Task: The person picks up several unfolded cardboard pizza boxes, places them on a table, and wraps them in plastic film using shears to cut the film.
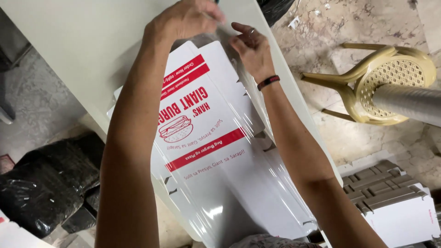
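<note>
Head view shows both arms stretched forward over a pale table (pixel 78 41), forearms nearly parallel, with the hands meeting at the far end of a flat, unfolded carton blank (pixel 206 133). One blank can be counted on top, white with red stripes and a red burger drawing; it lies lengthwise from the near table edge toward the far side, under a glossy clear plastic wrap (pixel 239 183) that catches the light. Whether more blanks lie beneath it cannot be told.

Left hand (pixel 186 20) is bent at the wrist, knuckles up, fingers curled down and pinching the clear plastic wrap at the blank's far edge. Right hand (pixel 251 48) sits just beside it, palm turned inward, fingers half bent and touching the same wrap; whether it truly grips cannot be told. One dark wristband (pixel 268 82) circles the right wrist.

On the floor to the right stands one tan plastic stool (pixel 390 82), and nearer, one stack of flat white cartons (pixel 395 202). One black plastic bag (pixel 46 183) lies at the left.
</note>
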